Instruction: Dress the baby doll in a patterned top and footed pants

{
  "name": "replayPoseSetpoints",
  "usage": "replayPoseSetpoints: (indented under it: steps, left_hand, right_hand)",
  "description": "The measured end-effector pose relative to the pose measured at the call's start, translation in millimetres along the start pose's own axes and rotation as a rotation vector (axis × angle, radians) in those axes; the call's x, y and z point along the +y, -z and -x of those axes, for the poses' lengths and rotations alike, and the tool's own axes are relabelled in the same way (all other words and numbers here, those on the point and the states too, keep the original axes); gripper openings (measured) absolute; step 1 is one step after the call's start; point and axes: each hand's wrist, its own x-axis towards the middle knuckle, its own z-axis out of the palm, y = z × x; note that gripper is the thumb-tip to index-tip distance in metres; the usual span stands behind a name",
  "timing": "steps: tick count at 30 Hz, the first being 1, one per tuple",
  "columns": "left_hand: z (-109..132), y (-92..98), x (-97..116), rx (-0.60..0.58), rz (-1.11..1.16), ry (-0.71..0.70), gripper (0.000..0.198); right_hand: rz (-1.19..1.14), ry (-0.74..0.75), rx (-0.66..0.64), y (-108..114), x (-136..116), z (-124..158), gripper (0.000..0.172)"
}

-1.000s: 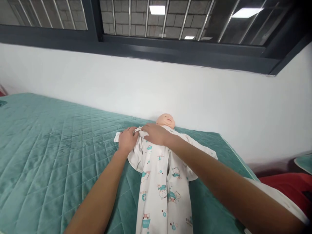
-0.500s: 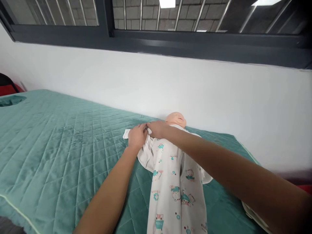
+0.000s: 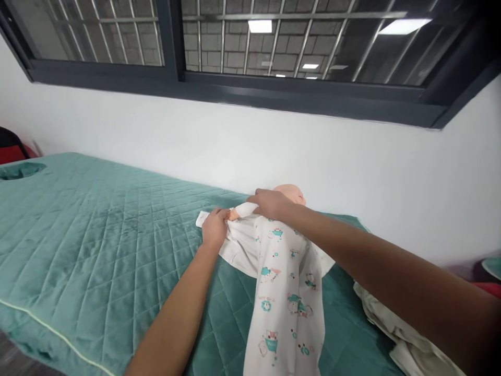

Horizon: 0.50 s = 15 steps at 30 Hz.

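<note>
A baby doll (image 3: 291, 192) lies on its back near the wall on a green quilted mattress (image 3: 97, 230), dressed in a white printed romper (image 3: 287, 277). My left hand (image 3: 214, 227) pinches the romper's sleeve at the doll's arm, where a small doll hand (image 3: 234, 213) pokes out. My right hand (image 3: 270, 203) is closed over the doll's shoulder and upper sleeve, just below its head. The romper's legs trail toward me over the mattress.
A white wall and a dark-framed barred window (image 3: 250, 47) run behind the mattress. A crumpled pale cloth (image 3: 395, 329) lies at the right edge. A face hole (image 3: 21, 170) is at the mattress's far left. Red items (image 3: 11, 151) sit beyond.
The doll's hand has come out of the sleeve end. My right hand shifted up onto the doll's shoulder, my left stayed on the sleeve. The view tilted and the pale cloth came into sight.
</note>
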Motion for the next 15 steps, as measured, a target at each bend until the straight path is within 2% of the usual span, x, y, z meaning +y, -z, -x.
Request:
replayPoseSetpoints:
  steps: [7, 12, 15]
  left_hand:
    - [7.5, 2.6, 0.9, 0.021, -0.044, 0.037, 0.045]
    - [5.1, -0.4, 3.1, 0.113, -0.12, 0.034, 0.049]
    - [4.5, -2.9, 4.4, 0.119, -0.218, -0.054, 0.05]
  right_hand:
    - [-0.023, -0.02, 0.033, 2.2, -5.0, 6.8, 0.028]
    - [-0.047, -0.036, 0.037, -15.5, -28.3, -13.8, 0.032]
    - [-0.058, -0.013, 0.052, -24.1, -43.0, -24.7, 0.03]
